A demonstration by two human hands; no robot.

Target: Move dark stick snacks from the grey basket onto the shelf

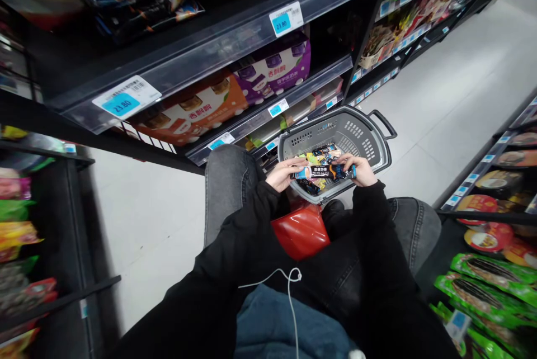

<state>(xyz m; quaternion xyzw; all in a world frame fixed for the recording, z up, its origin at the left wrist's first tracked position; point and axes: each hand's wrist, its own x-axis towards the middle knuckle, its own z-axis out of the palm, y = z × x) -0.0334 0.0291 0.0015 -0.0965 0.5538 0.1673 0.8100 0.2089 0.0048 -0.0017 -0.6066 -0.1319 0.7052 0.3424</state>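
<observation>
Rack (213, 54): black, tiered, price tags (286, 19) on its edges. Floor (423, 135): pale tiles, left and right of the rack, reflecting light. Left shelf (72, 202): black, near the rack's left end. Right shelf (482, 216): black, across floor from the rack.

Both hands (284, 173) at opposite ends of a dark stick packet (321, 172) above a gray basket (380, 143) of small packets (324, 154)

Basket (380, 149) beyond knees (229, 171), small packets (315, 159) inside. Stick packet (316, 172) above basket: left hand (284, 175) at left end, right hand (361, 171) at right. Boxes (272, 74) on shelf (247, 128), left of basket. Right rack (490, 216): bags (482, 297) near, bowls (489, 236) farther.
</observation>
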